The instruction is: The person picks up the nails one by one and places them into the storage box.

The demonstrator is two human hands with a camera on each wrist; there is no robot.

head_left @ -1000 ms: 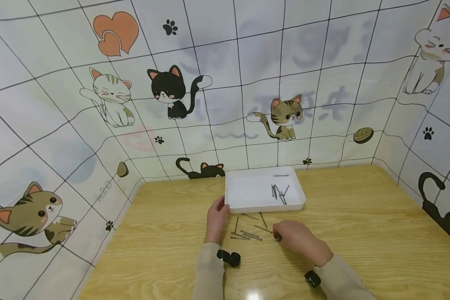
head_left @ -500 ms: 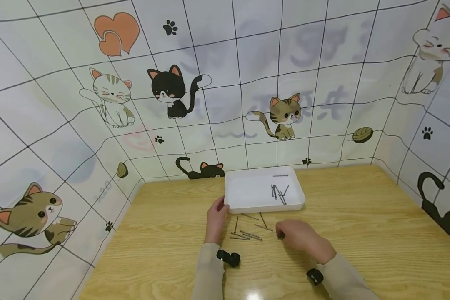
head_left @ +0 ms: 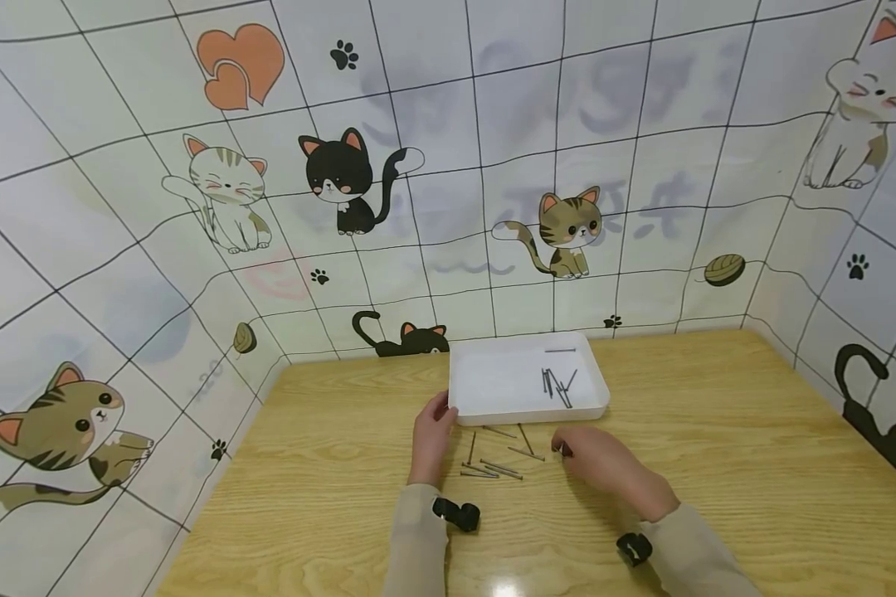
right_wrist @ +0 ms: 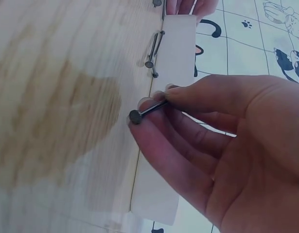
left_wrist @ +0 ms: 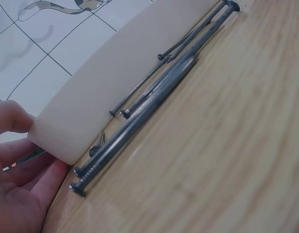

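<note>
One nail [right_wrist: 151, 108] is pinched between thumb and fingers of the right hand [head_left: 608, 468], likely because so thin a thing suits fingertips, near the front of the white tray [head_left: 493, 377]. Loose nails [head_left: 501, 469] lie on the table [head_left: 328, 464]. The left hand [head_left: 430, 435] grips the tray's corner, presumably steadying it.

No text can be read. Far wall [head_left: 448, 286]: faint, blurred grey marks resembling lettering [head_left: 670, 83], in two rows towards the right, illegible. Left wall [head_left: 119, 249]: a smaller pale mark [head_left: 207, 379] near the far corner, likewise illegible.
</note>
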